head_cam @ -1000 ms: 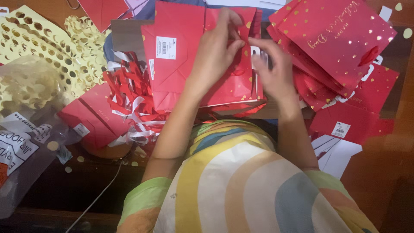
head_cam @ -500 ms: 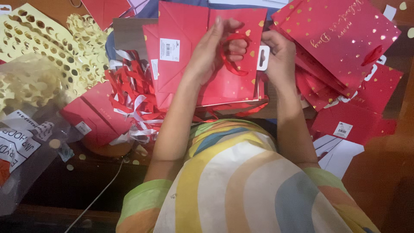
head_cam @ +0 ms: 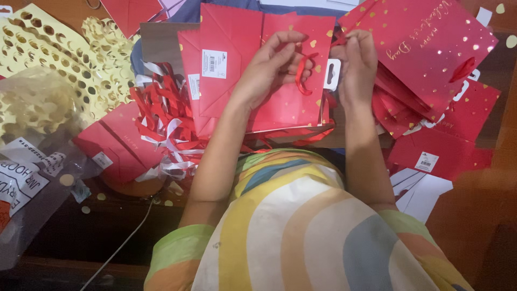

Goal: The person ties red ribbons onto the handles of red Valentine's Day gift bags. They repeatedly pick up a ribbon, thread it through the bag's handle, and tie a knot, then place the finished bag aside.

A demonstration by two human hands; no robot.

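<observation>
Both hands are busy with the ribbon handle on a flat red gift bag (head_cam: 285, 102). The left hand (head_cam: 269, 70) has its fingers curled with the thin red ribbon (head_cam: 301, 73) pinched at the fingertips, and the loop hangs down from there over the bag's face. The right hand (head_cam: 358, 67) is closed too, pinching the ribbon's other end up by the bag's top edge, right next to a small white hang tag (head_cam: 332, 74). Compared with half a second ago, the hands have pulled a bit apart, the loop is more clearly out in the open, and the right hand sits a little higher. The bag lies flat, printed with small gold hearts, on top of a few more red bags directly in front of the person. To the right there's a fanned stack of red gift bags (head_cam: 431, 54) with gold dots. To the left a messy pile of red and white ribbons (head_cam: 161, 124), and further left yellow punched paper sheets (head_cam: 48, 54) full of round holes, plus a clear plastic bag (head_cam: 32, 178) near the edge.
</observation>
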